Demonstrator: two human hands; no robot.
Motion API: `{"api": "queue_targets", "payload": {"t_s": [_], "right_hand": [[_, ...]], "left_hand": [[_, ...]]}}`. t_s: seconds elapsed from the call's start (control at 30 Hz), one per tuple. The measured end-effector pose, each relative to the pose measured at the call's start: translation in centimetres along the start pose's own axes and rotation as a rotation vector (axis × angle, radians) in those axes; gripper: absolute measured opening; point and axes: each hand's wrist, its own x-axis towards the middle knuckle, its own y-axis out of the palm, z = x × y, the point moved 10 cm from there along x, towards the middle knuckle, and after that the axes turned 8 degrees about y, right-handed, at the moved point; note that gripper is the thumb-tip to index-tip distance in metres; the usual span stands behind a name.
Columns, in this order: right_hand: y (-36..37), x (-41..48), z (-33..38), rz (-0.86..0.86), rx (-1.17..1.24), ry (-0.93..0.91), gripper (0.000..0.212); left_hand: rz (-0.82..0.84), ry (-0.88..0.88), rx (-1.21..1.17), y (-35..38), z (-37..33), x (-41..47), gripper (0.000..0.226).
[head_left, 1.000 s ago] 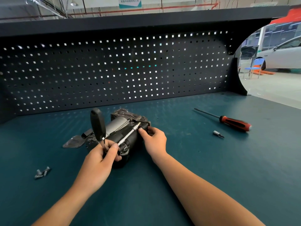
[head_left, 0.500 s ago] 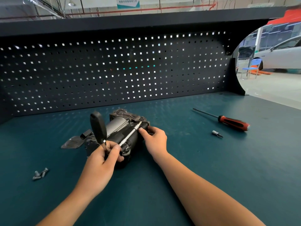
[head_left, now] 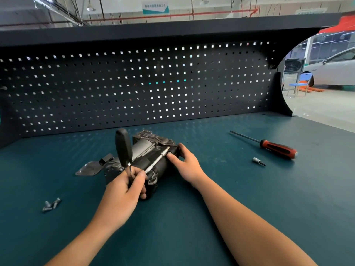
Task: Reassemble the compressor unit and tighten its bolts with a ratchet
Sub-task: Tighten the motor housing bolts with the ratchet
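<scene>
Over the last second very little has shifted. The left hand (head_left: 123, 189) still wraps its fingers around the head of the ratchet (head_left: 123, 146), whose black handle stands nearly upright and has leaned only a touch. The extension bar (head_left: 156, 160) runs from the ratchet along the top of the compressor unit (head_left: 142, 147) to its far end. There the right hand (head_left: 187, 166) stays curled over the housing, thumb beside the bar's tip. The unit lies on its side near the middle of the bench (head_left: 192, 217), closer to the back edge.

The small swing suggests a bolt is being driven in short strokes and is probably not yet snug. Loose bolts (head_left: 51, 205) toward the front-left corner point to more fastening ahead. A screwdriver (head_left: 276, 148) and a socket bit (head_left: 258, 161) lie apart near the right edge.
</scene>
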Motion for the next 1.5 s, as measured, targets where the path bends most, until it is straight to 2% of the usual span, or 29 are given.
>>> {"api": "queue_targets", "payload": {"t_s": [0.63,0.87,1.07,1.17,1.33,1.5], "right_hand": [[-0.4,0.4,-0.4,0.071,-0.050,-0.042,0.071],[-0.9,0.8,-0.3,-0.013,-0.051,-0.049,0.057],[-1.0,0.7,-0.2,-0.033,-0.070,-0.052,0.056],[-1.4,0.4,-0.1,-0.105,-0.088,-0.067,0.049],[-2.4,-0.1,-0.3,-0.180,-0.047,-0.042,0.032],[-2.2,-0.2,-0.1,-0.174,-0.049,-0.040,0.034]], "left_hand": [[0.020,0.048,0.159,-0.8,-1.0,0.1,0.027],[0.041,0.065,0.202,-0.3,-2.2,0.3,0.042],[0.001,0.110,0.286,-0.5,-2.6,0.2,0.038],[-0.005,0.131,0.320,-0.5,-2.8,0.2,0.039],[-0.020,0.116,0.289,-0.6,-2.7,0.2,0.043],[-0.026,0.115,0.265,-0.7,-2.8,0.0,0.047]]}}
